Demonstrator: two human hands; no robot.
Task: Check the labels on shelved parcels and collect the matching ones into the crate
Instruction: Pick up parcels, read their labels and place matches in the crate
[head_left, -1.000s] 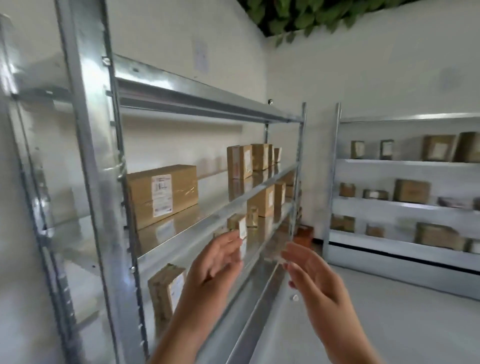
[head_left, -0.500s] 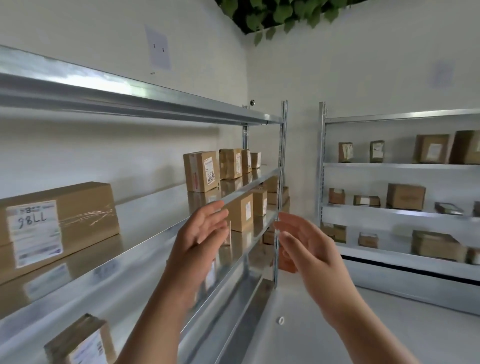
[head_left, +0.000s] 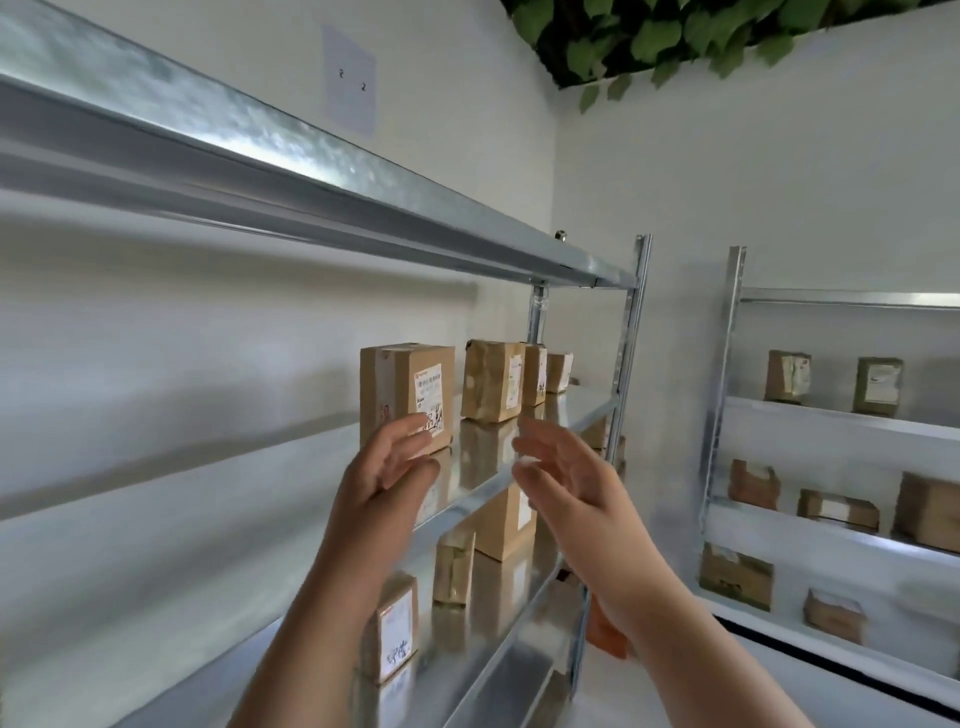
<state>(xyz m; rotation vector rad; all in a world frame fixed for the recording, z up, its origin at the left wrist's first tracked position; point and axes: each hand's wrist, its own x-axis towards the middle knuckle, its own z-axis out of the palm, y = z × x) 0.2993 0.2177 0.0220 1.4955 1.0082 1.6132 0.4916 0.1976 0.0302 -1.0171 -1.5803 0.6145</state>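
Both hands were open and held nothing. The left hand (head_left: 384, 467) had loosely spread fingers, with the fingertips at the lower front corner of the nearest parcel (head_left: 397, 384); contact could not be confirmed. The right hand (head_left: 563, 480) was spread, palm facing left, just beside that parcel's right side. The parcel stood upright on the shelf (head_left: 569, 410), long axis vertical, directly ahead of and slightly above the hands, its label (head_left: 429, 397) facing right. The left hand was nearer. Compared with half a second earlier, the hands had closed on this parcel, then well apart. No crate was in view.
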